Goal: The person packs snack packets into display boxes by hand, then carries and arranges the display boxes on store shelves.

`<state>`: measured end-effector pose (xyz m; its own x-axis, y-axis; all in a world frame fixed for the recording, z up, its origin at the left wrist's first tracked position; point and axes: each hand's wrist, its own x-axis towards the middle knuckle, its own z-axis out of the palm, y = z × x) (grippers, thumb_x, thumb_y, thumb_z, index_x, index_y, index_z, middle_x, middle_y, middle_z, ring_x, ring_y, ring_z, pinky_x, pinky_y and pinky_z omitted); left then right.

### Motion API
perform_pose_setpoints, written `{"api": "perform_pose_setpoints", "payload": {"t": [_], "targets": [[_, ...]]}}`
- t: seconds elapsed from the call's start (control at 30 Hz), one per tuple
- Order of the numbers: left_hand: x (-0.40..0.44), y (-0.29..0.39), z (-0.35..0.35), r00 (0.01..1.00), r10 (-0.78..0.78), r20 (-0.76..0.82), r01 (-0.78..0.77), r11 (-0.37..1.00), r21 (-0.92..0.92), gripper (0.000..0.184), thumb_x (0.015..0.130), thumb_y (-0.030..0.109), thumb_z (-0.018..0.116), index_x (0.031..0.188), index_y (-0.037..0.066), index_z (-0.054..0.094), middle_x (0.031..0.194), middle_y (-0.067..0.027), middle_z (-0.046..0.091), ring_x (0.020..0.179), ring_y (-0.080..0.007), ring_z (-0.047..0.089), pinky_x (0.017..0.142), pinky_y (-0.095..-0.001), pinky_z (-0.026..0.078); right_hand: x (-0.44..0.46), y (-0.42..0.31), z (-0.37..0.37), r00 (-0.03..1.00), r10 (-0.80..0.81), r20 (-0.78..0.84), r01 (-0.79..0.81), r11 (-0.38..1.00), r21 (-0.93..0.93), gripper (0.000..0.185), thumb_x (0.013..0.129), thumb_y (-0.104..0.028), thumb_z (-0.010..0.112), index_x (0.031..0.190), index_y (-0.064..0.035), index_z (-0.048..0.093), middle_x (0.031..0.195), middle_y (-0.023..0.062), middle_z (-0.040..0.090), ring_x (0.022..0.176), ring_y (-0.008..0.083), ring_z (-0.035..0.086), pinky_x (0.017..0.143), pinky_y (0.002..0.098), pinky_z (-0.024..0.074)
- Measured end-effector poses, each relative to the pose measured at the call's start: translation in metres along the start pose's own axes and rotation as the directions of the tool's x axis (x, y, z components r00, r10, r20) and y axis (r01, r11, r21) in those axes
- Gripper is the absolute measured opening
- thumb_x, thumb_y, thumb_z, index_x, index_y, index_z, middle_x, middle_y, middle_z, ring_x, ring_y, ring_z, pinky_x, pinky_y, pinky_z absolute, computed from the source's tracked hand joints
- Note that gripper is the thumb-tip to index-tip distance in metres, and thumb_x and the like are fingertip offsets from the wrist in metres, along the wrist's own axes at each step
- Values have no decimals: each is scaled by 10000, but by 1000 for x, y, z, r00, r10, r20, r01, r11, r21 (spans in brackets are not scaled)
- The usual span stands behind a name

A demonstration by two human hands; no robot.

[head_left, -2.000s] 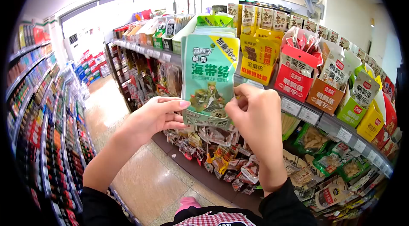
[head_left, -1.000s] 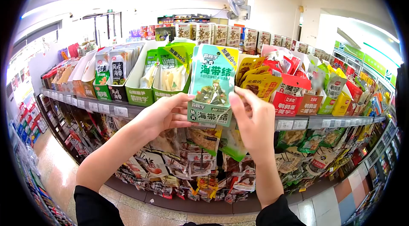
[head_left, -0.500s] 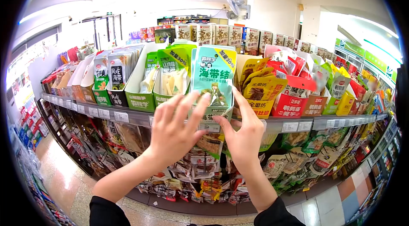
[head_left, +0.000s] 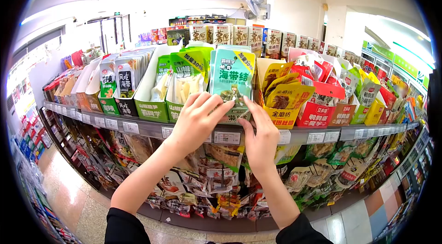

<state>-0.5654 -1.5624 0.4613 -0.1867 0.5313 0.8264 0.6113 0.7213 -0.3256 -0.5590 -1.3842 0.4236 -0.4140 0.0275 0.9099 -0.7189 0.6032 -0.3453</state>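
A teal kelp-knot packet [head_left: 232, 71] stands upright at the front of a green display box on the shelf. My left hand [head_left: 200, 117] lies over the box's lower left front, with its index finger reaching across the packet's lower part. At the lower right, my right hand [head_left: 261, 140] has its index fingertip at the packet's bottom edge and its thumb lower, near the box's front. Both hands have fingers apart and seem to touch the packet or box; exact contact is partly hidden.
Green bamboo-shoot packets [head_left: 189, 78] in a box stand to the left, and yellow packets [head_left: 283, 92] in a box to the right. Price labels [head_left: 227, 137] line the shelf edge. Hanging snack bags [head_left: 223, 154] fill the rack below. Tall potato-snack boxes [head_left: 240, 36] stand behind.
My left hand has moved up and slightly right to the packet's lower front, its fingers closer together. My right hand has shifted slightly down and left. The packet sits slightly lower.
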Motion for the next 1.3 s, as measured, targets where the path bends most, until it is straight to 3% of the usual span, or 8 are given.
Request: {"api": "perform_pose_setpoints", "payload": {"t": [0.2,0.3,0.4,0.6,0.9,1.0,1.2,1.3], "targets": [[8,-1,10,991,-132,-32,129,986,-101,268,757,100,765,1010,108,675,835,-35,619,839,-252,599,833,-368,437,3,0,8,998,48,43,-46,998,-39,633,835,26,686,1425,-138,525,1211,168,660,1029,356,668,823,420,552],[9,-3,12,989,-149,6,149,986,-79,255,754,109,768,990,108,671,847,-39,623,848,-257,600,848,-372,430,5,-7,8,991,120,67,-117,992,-43,600,817,81,680,1382,-81,563,1195,195,667,1054,377,656,887,405,519],[8,1,11,990,-140,-15,139,989,-46,250,749,111,772,981,110,679,845,-25,623,847,-247,596,860,-378,421,1,-2,5,993,68,95,-61,995,-73,681,835,45,675,1462,-138,483,1257,182,642,1056,361,662,860,434,543],[-7,14,12,960,-126,-250,149,986,73,205,717,89,784,903,110,701,841,10,616,823,-210,571,832,-376,403,-17,-12,-7,993,96,66,-97,995,11,640,859,62,625,1462,-89,475,1255,194,643,1082,363,655,886,428,531],[-5,16,25,943,-231,-238,247,968,40,112,782,122,747,882,128,696,863,34,599,874,-186,559,871,-377,351,-15,-13,-2,998,63,29,-63,998,9,591,881,34,602,1449,-79,486,1166,195,679,998,374,679,824,438,543],[-4,17,24,934,-205,-292,233,970,64,135,748,125,784,856,124,704,846,20,626,826,-197,564,836,-357,354,-14,-13,-9,983,155,101,-164,982,89,562,891,19,603,1437,-53,491,1208,206,665,1055,378,666,870,433,535],[-5,22,19,973,-140,-181,171,971,166,421,804,189,761,1218,184,685,1240,-21,619,1142,-232,550,1047,-429,327,-17,-11,-14,991,106,82,-117,983,144,545,889,18,600,1423,-12,494,1355,245,581,1227,396,589,1024,431,468],[15,21,15,998,-52,-47,61,978,198,447,869,313,687,1293,178,648,1419,-78,526,1297,-305,472,1164,-490,251,-17,-12,-13,993,82,80,-92,987,135,561,886,12,604,1433,3,475,1390,249,553,1256,408,565,1042,436,456]]}}
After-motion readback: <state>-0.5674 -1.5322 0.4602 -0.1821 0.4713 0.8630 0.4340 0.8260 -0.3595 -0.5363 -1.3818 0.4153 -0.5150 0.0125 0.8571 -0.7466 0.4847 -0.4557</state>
